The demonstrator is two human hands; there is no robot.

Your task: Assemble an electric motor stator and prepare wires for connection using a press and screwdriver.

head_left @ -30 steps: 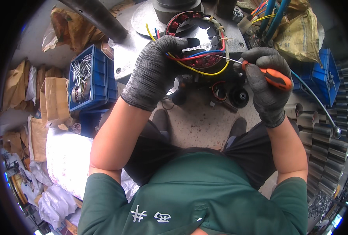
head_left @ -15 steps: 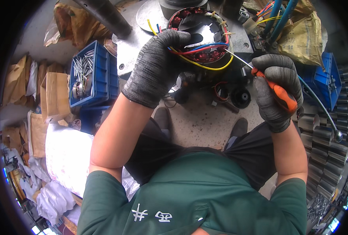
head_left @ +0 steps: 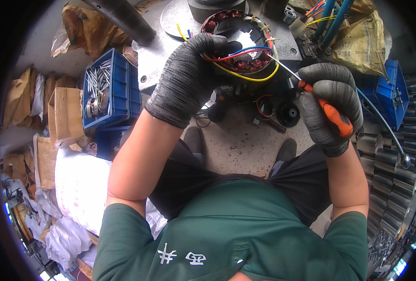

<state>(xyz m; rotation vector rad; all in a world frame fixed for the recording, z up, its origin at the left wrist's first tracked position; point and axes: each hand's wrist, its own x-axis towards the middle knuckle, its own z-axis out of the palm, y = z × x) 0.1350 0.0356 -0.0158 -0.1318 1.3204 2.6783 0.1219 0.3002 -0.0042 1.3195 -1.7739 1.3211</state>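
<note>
A motor stator (head_left: 259,64), a ring with dark red windings and tied leads, sits on a grey metal base ahead of me. My left hand (head_left: 189,70), in a grey knit glove, is closed at its left side around a bundle of wires. The yellow wire (head_left: 245,78) droops along the near rim; the red and blue wires (head_left: 238,52) cross the ring's opening. My gloved right hand (head_left: 332,103) grips the orange handle of a screwdriver (head_left: 332,114). Its thin shaft reaches to the stator's right rim, against the wires; the tip is too small to make out.
Blue bins (head_left: 109,89) with metal rods stand at the left, near brown paper and a white sack (head_left: 81,187). A stack of toothed metal parts (head_left: 390,178) fills the right side. Black round parts (head_left: 287,114) lie below the base. A steel bar (head_left: 123,21) slants in from above.
The red and blue wires have risen and now arch higher across the stator's opening. The screwdriver's shaft and my right hand have shifted slightly; my left hand stays almost in place.
</note>
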